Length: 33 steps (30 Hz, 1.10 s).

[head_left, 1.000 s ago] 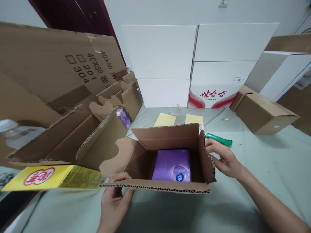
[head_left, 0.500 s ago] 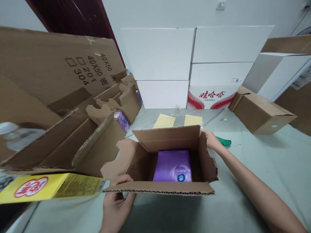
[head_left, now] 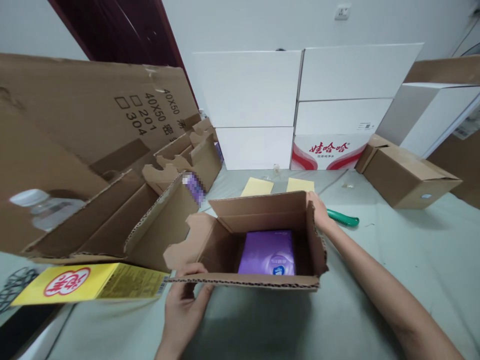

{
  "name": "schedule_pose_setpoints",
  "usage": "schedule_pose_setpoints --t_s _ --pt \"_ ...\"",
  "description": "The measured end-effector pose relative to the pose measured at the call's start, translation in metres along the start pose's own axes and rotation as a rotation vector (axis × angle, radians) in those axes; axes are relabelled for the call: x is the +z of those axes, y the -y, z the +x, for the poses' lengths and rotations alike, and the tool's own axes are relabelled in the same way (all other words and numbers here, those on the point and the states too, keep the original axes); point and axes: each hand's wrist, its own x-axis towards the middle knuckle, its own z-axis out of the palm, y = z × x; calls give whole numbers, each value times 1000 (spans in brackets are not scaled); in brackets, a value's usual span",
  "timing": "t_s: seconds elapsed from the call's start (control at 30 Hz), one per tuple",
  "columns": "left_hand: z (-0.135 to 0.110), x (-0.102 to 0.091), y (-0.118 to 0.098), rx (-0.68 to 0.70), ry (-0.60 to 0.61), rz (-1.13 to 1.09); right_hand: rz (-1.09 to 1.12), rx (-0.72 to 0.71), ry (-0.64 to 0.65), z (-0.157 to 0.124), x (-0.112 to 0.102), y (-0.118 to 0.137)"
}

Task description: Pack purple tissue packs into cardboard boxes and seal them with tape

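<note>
In front of me is an open brown cardboard box (head_left: 262, 282), its flaps raised. Inside lies a purple tissue pack (head_left: 268, 252) with a blue logo on its top. My left hand (head_left: 187, 295) grips the near left corner, fingers over the near flap and thumb below it. My right hand (head_left: 318, 210) holds the far right corner from outside, its fingertips partly hidden behind the cardboard. Just right of that hand, a green-handled tool (head_left: 343, 218) lies on the cloth, its other end covered.
On the left stand another open box (head_left: 157, 225), a yellow carton (head_left: 90, 285) and a clear bottle (head_left: 52, 207). White boxes (head_left: 255, 90) are stacked at the back. Yellow paper sheets (head_left: 258, 187) lie before them. A closed brown box (head_left: 408, 172) sits at right.
The view has shifted slightly, so the surroundings appear a little lower and further right. Both hands keep their hold on the box, and its near edge appears slightly higher.
</note>
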Motion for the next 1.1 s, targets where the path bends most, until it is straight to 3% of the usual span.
schedule_pose_setpoints --t_s 0.23,0.43,0.57,0.63,0.73,0.83,0.97,1.1 --pt "-3 1 6 24 -2 -30 370 -69 -48 -62 -33 4" --pt "-23 22 -9 157 17 114 735 -142 -65 -147 -62 28" --pt "-28 32 -25 362 -3 -86 819 -184 43 -178 -71 41" --pt "-25 32 -33 430 88 -244 817 -179 99 -180 -72 43" --pt "-20 30 -39 380 187 -326 827 -193 121 -174 -71 43" --pt "-16 35 -43 177 81 -217 733 -269 11 -166 -71 43" --pt "-6 49 -45 -12 -109 -228 651 -208 -147 -146 -69 40" --pt "1 51 -43 -72 87 -444 707 -199 7 -129 -70 29"
